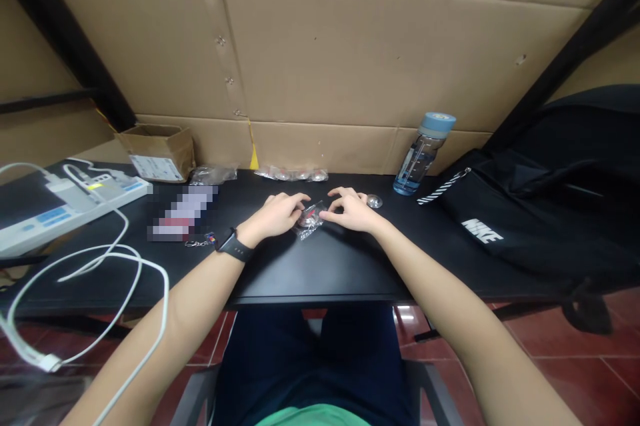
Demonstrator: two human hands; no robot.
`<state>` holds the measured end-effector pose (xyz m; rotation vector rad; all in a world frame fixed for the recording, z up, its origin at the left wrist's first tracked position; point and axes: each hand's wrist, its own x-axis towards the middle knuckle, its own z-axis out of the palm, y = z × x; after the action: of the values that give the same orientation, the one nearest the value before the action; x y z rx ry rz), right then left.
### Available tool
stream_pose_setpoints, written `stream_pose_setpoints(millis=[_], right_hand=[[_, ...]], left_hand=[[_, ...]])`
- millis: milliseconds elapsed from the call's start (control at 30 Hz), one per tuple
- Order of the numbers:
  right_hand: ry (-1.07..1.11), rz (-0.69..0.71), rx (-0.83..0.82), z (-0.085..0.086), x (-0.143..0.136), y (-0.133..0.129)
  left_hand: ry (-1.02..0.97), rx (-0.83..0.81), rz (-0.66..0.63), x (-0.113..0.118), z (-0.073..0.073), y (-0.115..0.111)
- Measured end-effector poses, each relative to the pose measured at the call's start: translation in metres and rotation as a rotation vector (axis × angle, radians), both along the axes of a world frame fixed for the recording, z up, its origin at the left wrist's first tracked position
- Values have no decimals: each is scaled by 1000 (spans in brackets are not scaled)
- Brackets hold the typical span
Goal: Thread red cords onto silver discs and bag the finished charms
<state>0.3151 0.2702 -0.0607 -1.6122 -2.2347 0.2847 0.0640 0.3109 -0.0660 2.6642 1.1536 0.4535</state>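
Note:
A small clear plastic bag (306, 229) with a round, shiny item and something red in it lies on the black table between my hands. My left hand (280, 216), with a dark watch on the wrist, is at the bag's left edge; its thumb and index finger are curved and apart. From the right, my right hand (349, 209) reaches to the bag with its thumb tip at the edge. Its bent fingers stand apart from the thumb. Just beyond that hand sits a small clear round piece (374, 201). The lower fingers of both hands are partly hidden.
Several clear packets (293, 175) lie along the cardboard wall (350, 59). A water bottle (421, 156) and a black bag (525, 213) stand on the right. At left are an open carton (163, 153), a blurred-out flat item (183, 214), a power strip (55, 213) and a looping white cable (165, 279).

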Motion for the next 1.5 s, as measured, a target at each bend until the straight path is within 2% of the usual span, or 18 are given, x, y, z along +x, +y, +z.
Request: stream_pose_setpoints(millis=[200, 400, 533, 833, 1067, 1167, 1333, 1500], right_hand=[[52, -14, 55, 6, 5, -2], [-23, 174, -52, 6, 3, -4], [-20, 249, -109, 3, 0, -4], [21, 291, -147, -3, 4, 0], [13, 329, -195, -1, 1, -2], [41, 272, -164, -1, 0, -2], [88, 74, -34, -1, 4, 2], [10, 30, -106, 2, 9, 2]], left_hand=[[-28, -74, -31, 3, 10, -7], [-63, -109, -49, 3, 7, -6], [-75, -139, -44, 4, 4, -5], [-180, -221, -35, 8, -1, -5], [-166, -158, 40, 12, -2, -5], [-152, -148, 49, 11, -4, -2], [-136, -180, 81, 6, -1, -1], [-145, -248, 43, 2, 7, -3]])
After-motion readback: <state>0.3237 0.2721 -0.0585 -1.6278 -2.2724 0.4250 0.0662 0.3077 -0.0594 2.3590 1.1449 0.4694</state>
